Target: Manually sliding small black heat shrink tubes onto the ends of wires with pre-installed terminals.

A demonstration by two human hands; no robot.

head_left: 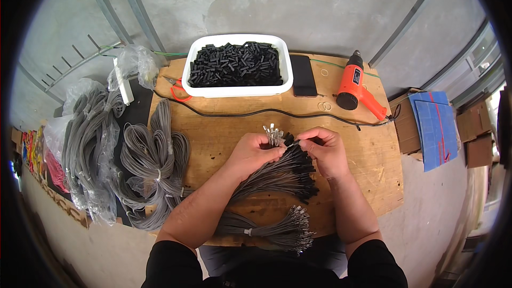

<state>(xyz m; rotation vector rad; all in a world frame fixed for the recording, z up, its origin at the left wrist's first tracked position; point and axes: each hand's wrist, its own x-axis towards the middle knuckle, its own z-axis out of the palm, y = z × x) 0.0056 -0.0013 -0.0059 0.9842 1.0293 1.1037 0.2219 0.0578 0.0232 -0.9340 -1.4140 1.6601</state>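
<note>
My left hand [255, 153] is closed around a small bunch of grey wires, whose bare metal terminals [273, 134] stick up above its fingers. Close beside it, my right hand [326, 154] pinches a small dark piece that looks like a black sleeve, at the tip of a wire. Below both hands fans out a bundle of grey wires [272, 177], many ending in black sleeves [305, 178]. Nearest my body lies another tied bundle of grey wires [266, 230] with bare metal ends. At the back, a white tub [238, 92] holds a heap of loose black sleeves [234, 65].
An orange heat gun [350, 82] stands at the back right, near a dark flat phone-like device [304, 76]. A black cable [240, 114] crosses the wooden table [368, 181]. Red-handled pliers [178, 90] lie beside the tub. Coiled grey wire bundles [154, 160] crowd the left.
</note>
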